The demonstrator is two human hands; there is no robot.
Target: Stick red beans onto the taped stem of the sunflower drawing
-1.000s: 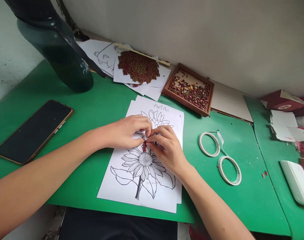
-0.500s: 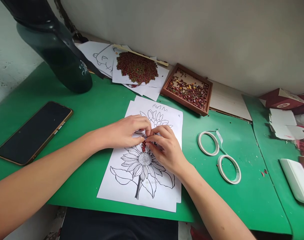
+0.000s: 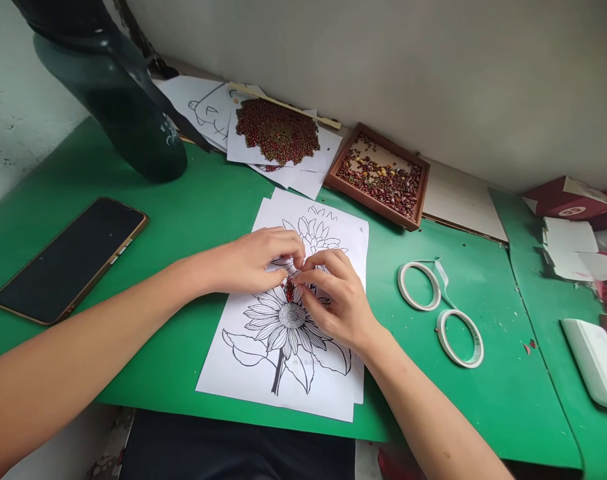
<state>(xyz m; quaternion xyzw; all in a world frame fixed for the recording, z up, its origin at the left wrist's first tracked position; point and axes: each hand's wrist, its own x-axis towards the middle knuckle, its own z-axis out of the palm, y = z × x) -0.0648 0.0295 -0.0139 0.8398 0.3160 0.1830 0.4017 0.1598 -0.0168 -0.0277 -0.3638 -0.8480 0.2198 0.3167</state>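
A white sheet of paper (image 3: 218, 370) carries a black-line sunflower drawing (image 3: 292, 316). A short row of small red beans (image 3: 290, 289) lies on a petal just above the flower's centre. My left hand (image 3: 263, 259) rests on the sheet left of the beans, its fingers curled down and the thumb close to their tips. From the right, my right hand (image 3: 336, 293) reaches to the same spot, thumb and forefinger drawn together at the beans' upper end. Anything between the fingertips of either hand is too small or hidden to make out.
Behind the sheet stands a wooden tray (image 3: 333, 175) of mixed beans, beside a paper covered in beans (image 3: 278, 131). Two tape rolls (image 3: 460, 339) lie to the right. A phone (image 3: 70, 259) and a dark bottle (image 3: 128, 113) are left, a white case (image 3: 590, 360) far right.
The view has shifted slightly. My right hand's fingertips have drawn a little away from my left hand, and more of the red beans shows between them.
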